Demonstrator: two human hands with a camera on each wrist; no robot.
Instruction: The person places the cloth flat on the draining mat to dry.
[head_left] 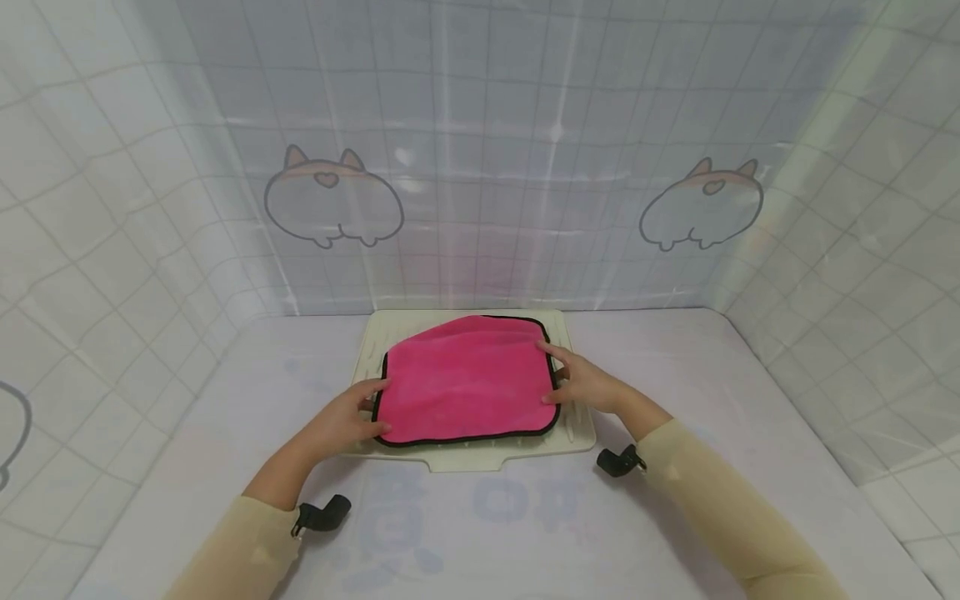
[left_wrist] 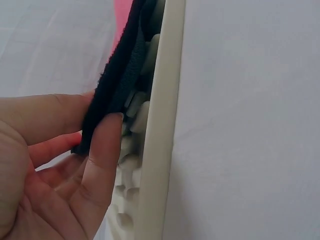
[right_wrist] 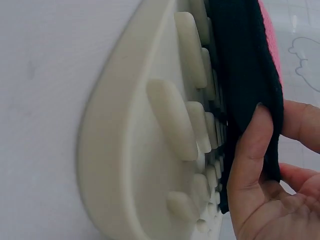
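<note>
A pink cleaning cloth (head_left: 465,383) with black edging lies over a cream ridged drainer tray (head_left: 465,458), its far left corner folded under or slanted. At the cloth's left edge my left hand (head_left: 348,421) pinches the border between thumb and fingers. My right hand (head_left: 592,383) grips the opposite edge the same way. In the left wrist view, the thumb presses the dark underside (left_wrist: 127,75) just above the tray's rim. The right wrist view shows the thumb on that dark side (right_wrist: 245,60) too, with raised tray ridges (right_wrist: 172,120) close by.
A white printed sheet (head_left: 487,533) covers the surface around the tray. Behind stands a grid-patterned curtain (head_left: 517,150) with cartoon animal drawings, and similar sheeting closes both sides. Black devices (head_left: 322,512) are strapped at both wrists.
</note>
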